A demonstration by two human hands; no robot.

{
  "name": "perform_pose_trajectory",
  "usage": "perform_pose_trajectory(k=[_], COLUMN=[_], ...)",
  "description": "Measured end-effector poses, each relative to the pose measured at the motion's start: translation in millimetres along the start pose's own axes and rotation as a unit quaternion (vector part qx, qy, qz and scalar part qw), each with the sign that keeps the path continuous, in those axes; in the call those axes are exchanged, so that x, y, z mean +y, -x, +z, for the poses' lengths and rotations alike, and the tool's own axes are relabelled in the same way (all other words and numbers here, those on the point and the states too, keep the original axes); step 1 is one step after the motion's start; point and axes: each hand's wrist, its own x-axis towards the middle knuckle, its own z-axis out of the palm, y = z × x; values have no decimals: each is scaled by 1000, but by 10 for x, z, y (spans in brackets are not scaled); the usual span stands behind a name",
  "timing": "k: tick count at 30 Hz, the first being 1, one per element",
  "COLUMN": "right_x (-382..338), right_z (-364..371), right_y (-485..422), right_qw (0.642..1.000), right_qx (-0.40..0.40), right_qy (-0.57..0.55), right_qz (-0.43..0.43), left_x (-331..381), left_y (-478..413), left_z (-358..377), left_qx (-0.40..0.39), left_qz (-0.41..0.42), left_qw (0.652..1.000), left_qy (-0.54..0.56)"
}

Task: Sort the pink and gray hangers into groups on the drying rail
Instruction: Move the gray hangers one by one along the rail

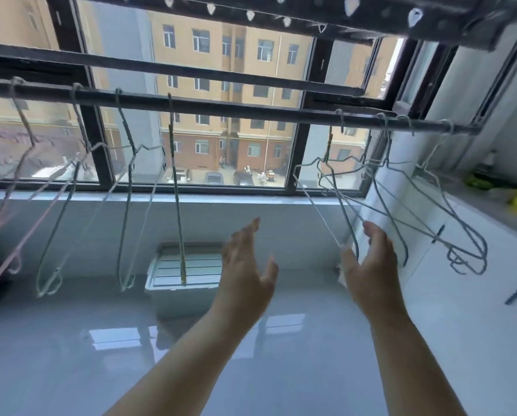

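Step in hand: judged to be mid-sort, with a reach being made toward the right-hand cluster of gray hangers (345,217).

Layout: the drying rail (221,108) is being viewed from below, running across in front of the window (191,70). Pink hangers (41,216) are hanging at the far left end. Beside them, a few more gray hangers (128,205) are spaced apart along the rail. A green strap with pegs (176,187) is hanging near the middle. The right-hand cluster is bunched and overlapping near the right end, well apart from the left gray set.

Hands: both are being held up, bare, beneath the rail.
- The left hand (246,265) is being held flat in open air between the strap and the right cluster. Its fingers are straight and close together with the thumb apart, and nothing is being held.
- The right hand (371,265) is being raised at the lower tip of the nearest hanger of the right cluster. Its fingers are loosely curved and apart from the thumb, and the wire tip is lying just beside the thumb. Whether contact is being made cannot be told; no clamped grip is being shown.

Progress (judgement): pink is being kept to the left, but gray is being split into two sets, so grouping is being read as unfinished.

Next move (judgement): a firm pinch on one wire is being called for, then a lift of the hook clear of the rail. The tangled lower ends are being flagged as a snag risk, so single-hanger separation is being advised.
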Motion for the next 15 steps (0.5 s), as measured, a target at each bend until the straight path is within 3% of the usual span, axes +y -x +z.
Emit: perform_pose_trajectory(k=[3, 8, 10, 15], right_x=[168, 237, 247, 242], right_z=[44, 27, 29, 86], right_y=[-71, -87, -75, -177], right_qw=[984, 979, 974, 957], right_qx=[-129, -145, -130, -4], right_qy=[-77, -128, -180, -291], right_qz=[100, 64, 51, -11], left_x=[62, 126, 120, 59], left_y=[8, -93, -147, -187], left_z=[300, 520, 564, 633], left_qx=[-74, -157, -171, -179], left_qz=[-5, 17, 12, -21], left_qw=[997, 987, 985, 981], left_qy=[18, 22, 32, 72])
